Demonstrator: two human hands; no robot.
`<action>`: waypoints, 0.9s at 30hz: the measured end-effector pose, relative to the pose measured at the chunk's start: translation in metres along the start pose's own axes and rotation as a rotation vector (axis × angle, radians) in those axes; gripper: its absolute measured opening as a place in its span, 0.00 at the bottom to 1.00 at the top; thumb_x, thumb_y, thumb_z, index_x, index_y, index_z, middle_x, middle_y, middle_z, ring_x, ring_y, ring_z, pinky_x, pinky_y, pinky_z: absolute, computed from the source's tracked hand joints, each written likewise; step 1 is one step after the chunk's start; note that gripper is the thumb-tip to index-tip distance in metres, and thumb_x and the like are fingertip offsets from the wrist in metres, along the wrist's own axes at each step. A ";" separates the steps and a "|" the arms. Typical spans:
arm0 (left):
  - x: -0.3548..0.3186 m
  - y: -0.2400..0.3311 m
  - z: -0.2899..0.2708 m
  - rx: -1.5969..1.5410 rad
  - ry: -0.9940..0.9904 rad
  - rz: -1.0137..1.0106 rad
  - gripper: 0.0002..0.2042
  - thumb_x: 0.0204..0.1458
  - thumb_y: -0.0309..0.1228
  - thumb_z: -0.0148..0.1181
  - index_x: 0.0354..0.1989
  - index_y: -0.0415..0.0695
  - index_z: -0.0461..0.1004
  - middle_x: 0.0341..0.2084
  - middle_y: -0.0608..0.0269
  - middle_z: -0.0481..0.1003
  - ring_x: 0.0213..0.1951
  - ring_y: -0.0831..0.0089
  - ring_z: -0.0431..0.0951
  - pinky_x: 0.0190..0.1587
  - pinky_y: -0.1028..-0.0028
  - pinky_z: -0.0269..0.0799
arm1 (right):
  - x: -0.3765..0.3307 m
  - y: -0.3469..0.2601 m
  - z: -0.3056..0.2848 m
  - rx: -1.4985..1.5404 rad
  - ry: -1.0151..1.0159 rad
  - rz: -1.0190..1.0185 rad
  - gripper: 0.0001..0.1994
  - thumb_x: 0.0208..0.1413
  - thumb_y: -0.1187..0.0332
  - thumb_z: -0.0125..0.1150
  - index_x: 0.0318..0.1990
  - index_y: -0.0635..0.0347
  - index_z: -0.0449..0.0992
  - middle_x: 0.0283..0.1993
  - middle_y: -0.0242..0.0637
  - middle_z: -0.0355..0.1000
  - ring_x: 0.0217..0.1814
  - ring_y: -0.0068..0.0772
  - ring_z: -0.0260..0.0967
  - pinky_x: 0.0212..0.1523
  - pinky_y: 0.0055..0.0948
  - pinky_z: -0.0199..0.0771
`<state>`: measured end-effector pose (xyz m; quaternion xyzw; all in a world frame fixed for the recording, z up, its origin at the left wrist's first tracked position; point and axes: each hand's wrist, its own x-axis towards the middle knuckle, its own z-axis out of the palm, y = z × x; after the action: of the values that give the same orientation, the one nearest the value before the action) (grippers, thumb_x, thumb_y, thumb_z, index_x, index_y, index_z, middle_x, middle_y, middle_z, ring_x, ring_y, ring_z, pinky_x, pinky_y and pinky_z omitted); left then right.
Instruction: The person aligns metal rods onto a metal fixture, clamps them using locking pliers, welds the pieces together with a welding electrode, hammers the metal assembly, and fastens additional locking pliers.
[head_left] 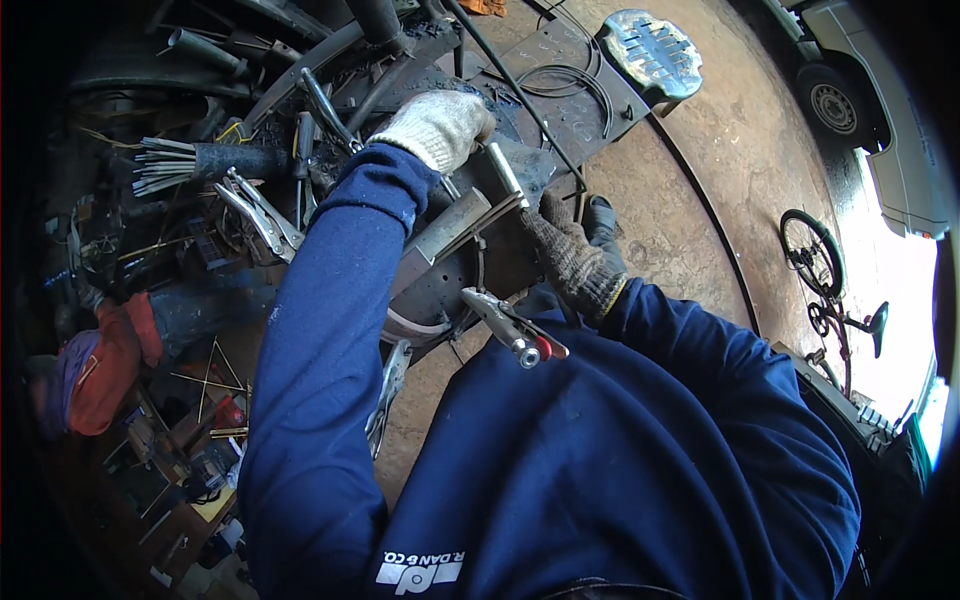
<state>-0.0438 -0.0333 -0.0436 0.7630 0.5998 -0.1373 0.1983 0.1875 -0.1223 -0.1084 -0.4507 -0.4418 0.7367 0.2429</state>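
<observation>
My left hand [435,128], in a pale knit glove, is bent over the metal work surface with its fingers curled. Whatever lies under those fingers is hidden. My right hand [578,258], in a dark grey glove, is closed around the lower end of a thin metal rod [579,208]. Between my hands a shiny metal tube [506,174] slants beside a wider grey metal piece [448,226]. Below them sit locking pliers [508,325] with a red part near the handle end. A second pair of locking pliers [388,395] hangs at the bench edge, near my left sleeve.
More locking pliers [258,215] and a holder of thin rods [165,165] are on the left. A coil of cable [570,90] lies on the metal plate ahead, near a slotted stool seat [652,55]. A bicycle [822,270] and a parked vehicle [880,100] stand right.
</observation>
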 end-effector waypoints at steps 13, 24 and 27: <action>-0.001 -0.005 0.007 0.028 0.022 0.031 0.08 0.52 0.28 0.70 0.41 0.49 0.84 0.42 0.56 0.81 0.48 0.54 0.82 0.50 0.59 0.79 | 0.006 0.009 -0.002 0.185 0.018 0.115 0.38 0.66 0.55 0.64 0.75 0.65 0.56 0.74 0.54 0.61 0.79 0.47 0.54 0.76 0.38 0.53; -0.005 -0.005 -0.008 -0.162 -0.026 -0.100 0.17 0.55 0.26 0.60 0.52 0.52 0.83 0.50 0.53 0.82 0.55 0.54 0.80 0.62 0.60 0.73 | -0.003 -0.064 -0.081 -0.405 -0.306 0.383 0.25 0.70 0.49 0.57 0.64 0.58 0.72 0.33 0.37 0.78 0.26 0.24 0.75 0.27 0.27 0.78; -0.009 -0.013 -0.003 -0.281 0.074 -0.108 0.18 0.57 0.25 0.56 0.54 0.49 0.82 0.51 0.52 0.81 0.56 0.54 0.79 0.63 0.60 0.72 | -0.023 -0.074 -0.116 -0.450 -0.381 0.385 0.26 0.70 0.49 0.58 0.65 0.57 0.72 0.33 0.38 0.78 0.25 0.25 0.75 0.26 0.26 0.78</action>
<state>-0.0585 -0.0371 -0.0384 0.6988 0.6603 -0.0343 0.2730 0.2980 -0.0535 -0.0575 -0.4224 -0.5374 0.7241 -0.0925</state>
